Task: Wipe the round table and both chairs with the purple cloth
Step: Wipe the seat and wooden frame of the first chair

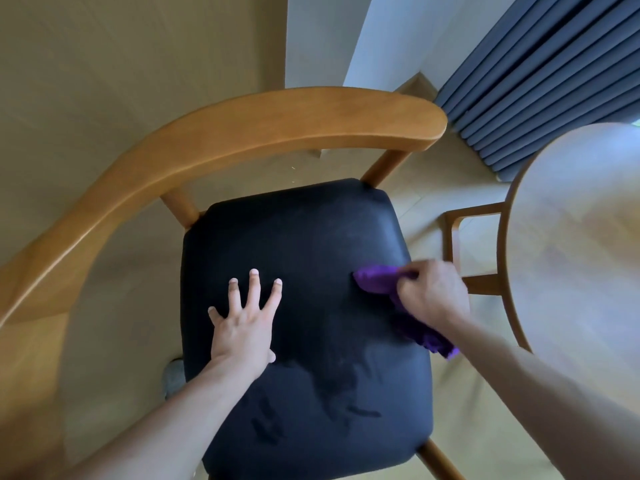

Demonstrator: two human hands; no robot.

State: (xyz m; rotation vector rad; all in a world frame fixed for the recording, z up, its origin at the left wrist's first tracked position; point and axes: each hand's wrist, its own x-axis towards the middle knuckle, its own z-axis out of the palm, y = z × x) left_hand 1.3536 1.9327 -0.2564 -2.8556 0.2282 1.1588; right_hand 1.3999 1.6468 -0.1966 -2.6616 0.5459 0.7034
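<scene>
The room showed a pale wood floor [408, 188], a tan wall [138, 64] and grey-blue pleated curtains [540, 81]. At the right stood the round surface [575, 237], pale and somewhat blurred. A wooden chair [242, 133] with a curved backrest carried a black seat [304, 306]. The left hand [242, 327] lay flat on the seat, fingers [254, 282] spread. The right hand [431, 292] gripped the purple cloth [375, 282], apparently bunched, against the seat's right side.
</scene>
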